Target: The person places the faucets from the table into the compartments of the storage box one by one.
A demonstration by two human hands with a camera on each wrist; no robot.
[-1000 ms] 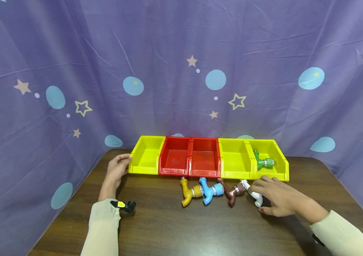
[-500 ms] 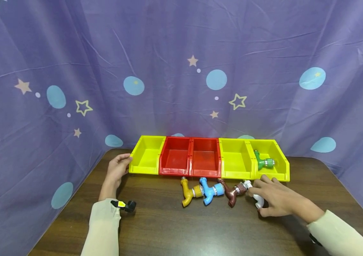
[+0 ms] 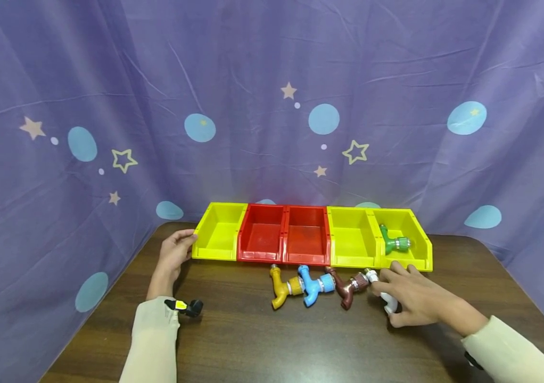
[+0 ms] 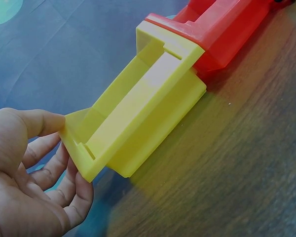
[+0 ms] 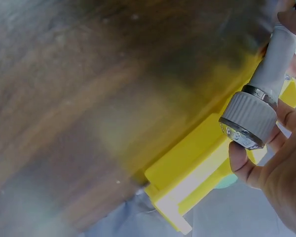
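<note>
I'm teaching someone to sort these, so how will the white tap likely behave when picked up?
The white tap looks rigid, so it probably won't bend. Its ribbed handle should give the fingers some grip, though the smooth body may be slippery.

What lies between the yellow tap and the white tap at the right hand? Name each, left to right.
In the head view, the blue tap, then the brown tap, lie between the yellow tap and the white tap.
</note>
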